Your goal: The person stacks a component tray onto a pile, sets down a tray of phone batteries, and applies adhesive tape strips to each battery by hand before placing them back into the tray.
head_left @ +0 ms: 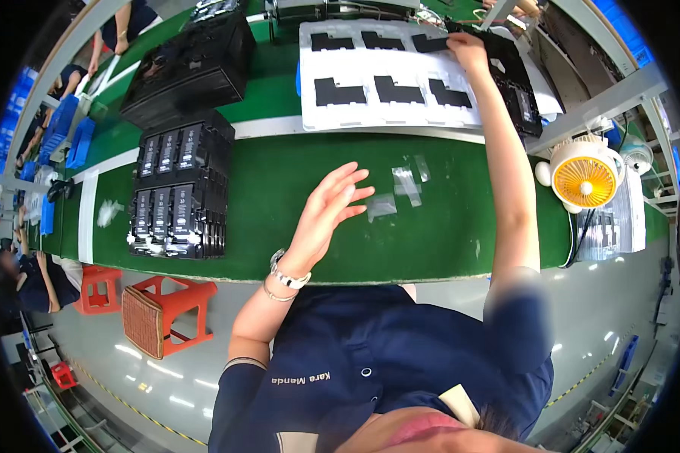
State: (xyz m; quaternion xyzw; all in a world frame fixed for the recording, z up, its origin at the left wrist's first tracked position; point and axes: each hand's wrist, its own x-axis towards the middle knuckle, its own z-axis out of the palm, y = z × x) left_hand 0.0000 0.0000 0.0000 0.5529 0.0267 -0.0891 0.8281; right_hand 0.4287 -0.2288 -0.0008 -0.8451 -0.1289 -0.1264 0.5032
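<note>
The right hand (470, 51) of the person is stretched far forward, to the upper right corner of a white tray (393, 64). Its fingers are close together at the right end of a black piece (431, 43), which lies in the back row of this tray. Whether the right grip is really grasping this piece or only touching it, I cannot tell. Five other flat black pieces (340, 92), of similar angled shape, lie in the tray: two in the same back row and three in the front row.

The left hand (323, 213) is above the green counter (431, 241), with its fingers loosely spread. Its grip is released and holds nothing. It is near some small clear plastic strips (406, 185); a touch cannot be judged. On the left wrist there is a watch (279, 268).

To the left on the counter stands a stack of black trays (217, 196), with dark, flat blocks (181, 210) in the top one. Behind it is a big black box (193, 72). At the right of the white tray lies a long black part (517, 98), and nearer is a small white fan with an orange front (584, 181). Below, on the floor, a red stool (185, 309) stands near the counter.
</note>
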